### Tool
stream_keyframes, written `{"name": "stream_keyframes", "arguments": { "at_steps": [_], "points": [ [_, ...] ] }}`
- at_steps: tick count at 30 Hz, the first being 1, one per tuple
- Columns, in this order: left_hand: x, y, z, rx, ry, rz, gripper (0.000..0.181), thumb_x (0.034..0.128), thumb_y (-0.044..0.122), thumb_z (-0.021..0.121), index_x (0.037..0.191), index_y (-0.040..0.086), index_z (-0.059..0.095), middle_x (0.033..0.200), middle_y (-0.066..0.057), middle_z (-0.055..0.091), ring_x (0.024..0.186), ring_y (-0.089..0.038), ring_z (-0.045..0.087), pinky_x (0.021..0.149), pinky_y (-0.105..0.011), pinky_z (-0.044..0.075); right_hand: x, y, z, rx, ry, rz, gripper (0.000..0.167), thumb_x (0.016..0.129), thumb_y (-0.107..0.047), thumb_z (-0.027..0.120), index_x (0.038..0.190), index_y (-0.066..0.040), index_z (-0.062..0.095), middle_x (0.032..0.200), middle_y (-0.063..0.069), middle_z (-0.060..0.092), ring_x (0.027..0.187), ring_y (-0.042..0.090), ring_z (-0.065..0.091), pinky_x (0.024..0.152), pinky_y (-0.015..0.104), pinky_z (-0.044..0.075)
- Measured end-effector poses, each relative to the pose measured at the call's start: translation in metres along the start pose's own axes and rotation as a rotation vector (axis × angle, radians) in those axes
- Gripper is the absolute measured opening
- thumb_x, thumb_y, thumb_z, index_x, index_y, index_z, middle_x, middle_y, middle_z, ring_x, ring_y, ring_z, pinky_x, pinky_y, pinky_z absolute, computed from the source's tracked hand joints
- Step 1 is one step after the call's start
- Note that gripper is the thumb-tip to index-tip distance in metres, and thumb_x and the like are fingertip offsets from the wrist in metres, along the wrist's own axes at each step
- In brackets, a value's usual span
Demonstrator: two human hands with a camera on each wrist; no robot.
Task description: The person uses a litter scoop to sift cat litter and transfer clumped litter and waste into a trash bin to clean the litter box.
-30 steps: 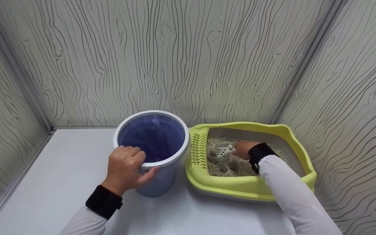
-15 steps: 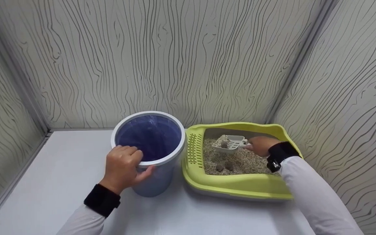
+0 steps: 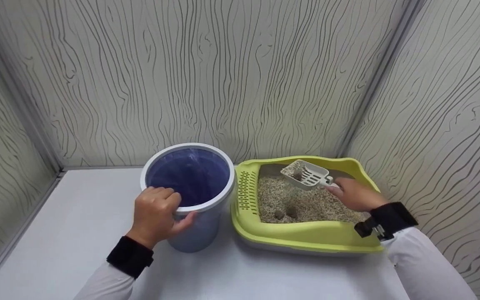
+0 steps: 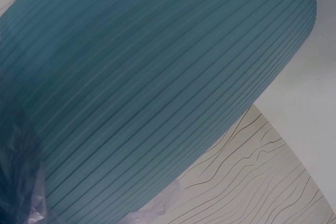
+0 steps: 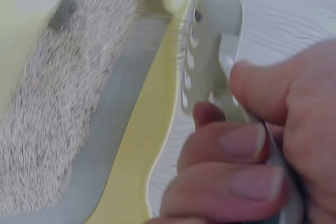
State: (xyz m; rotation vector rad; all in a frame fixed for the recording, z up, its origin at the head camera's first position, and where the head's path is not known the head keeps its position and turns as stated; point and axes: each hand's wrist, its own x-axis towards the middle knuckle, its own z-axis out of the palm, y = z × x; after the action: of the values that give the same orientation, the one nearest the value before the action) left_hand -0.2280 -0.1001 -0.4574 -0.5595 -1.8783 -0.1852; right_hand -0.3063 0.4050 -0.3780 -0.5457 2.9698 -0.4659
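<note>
My right hand (image 3: 356,194) grips the handle of a pale grey slotted litter scoop (image 3: 313,175), held above the litter box (image 3: 306,233). Litter and a dark clump (image 3: 298,175) lie in the scoop. The right wrist view shows fingers and thumb curled round the scoop's handle (image 5: 286,192). With curled fingers over the rim and thumb outside, my left hand (image 3: 155,214) holds the near rim of a blue trash can (image 3: 194,237). Ribbed trash can wall (image 4: 157,87) fills most of the left wrist view, where the hand itself is hidden.
Two dark clumps (image 3: 286,213) lie on the litter (image 3: 319,210) near the box's front wall. A dark blue liner (image 3: 181,175) lines the can. Both containers stand on a white table (image 3: 90,200), close to a wood-grain patterned back wall (image 3: 223,83).
The scoop has come up out of the litter and moved right with litter and a clump in it. My left hand stays on the can's rim.
</note>
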Motion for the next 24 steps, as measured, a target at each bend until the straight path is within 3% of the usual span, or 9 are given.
{"name": "stream_keyframes", "arguments": {
  "at_steps": [5, 10, 24],
  "points": [
    [0.0, 0.0, 0.0, 0.01, 0.015, 0.003, 0.057, 0.0871, 0.064, 0.053, 0.061, 0.015, 0.043, 0.055, 0.001, 0.047, 0.048, -0.02, 0.047, 0.049, -0.039, 0.038, -0.013, 0.0, 0.015, 0.115, 0.089, 0.062, 0.03, 0.109, -0.032, 0.048, 0.097, -0.006, 0.057, 0.076, -0.001, 0.047, 0.065, 0.015, 0.045, 0.059, 0.032, 0.039],
    [0.0, 0.001, 0.0, 0.012, 0.014, 0.002, 0.056, 0.0868, 0.064, 0.053, 0.06, 0.015, 0.042, 0.055, 0.0, 0.047, 0.048, -0.02, 0.047, 0.049, -0.039, 0.038, -0.018, -0.001, 0.032, 0.118, 0.18, 0.074, 0.029, 0.109, -0.031, 0.049, 0.099, -0.006, 0.059, 0.073, -0.001, 0.046, 0.062, 0.014, 0.043, 0.057, 0.03, 0.035],
    [0.0, 0.0, 0.001, 0.003, 0.026, 0.005, 0.057, 0.0862, 0.064, 0.054, 0.06, 0.015, 0.042, 0.055, 0.001, 0.045, 0.048, -0.021, 0.046, 0.048, -0.039, 0.037, -0.021, 0.006, 0.05, 0.344, 0.168, 0.169, 0.035, 0.112, -0.034, 0.042, 0.091, -0.009, 0.055, 0.073, -0.002, 0.042, 0.06, 0.01, 0.038, 0.054, 0.027, 0.035]
  ]
}}
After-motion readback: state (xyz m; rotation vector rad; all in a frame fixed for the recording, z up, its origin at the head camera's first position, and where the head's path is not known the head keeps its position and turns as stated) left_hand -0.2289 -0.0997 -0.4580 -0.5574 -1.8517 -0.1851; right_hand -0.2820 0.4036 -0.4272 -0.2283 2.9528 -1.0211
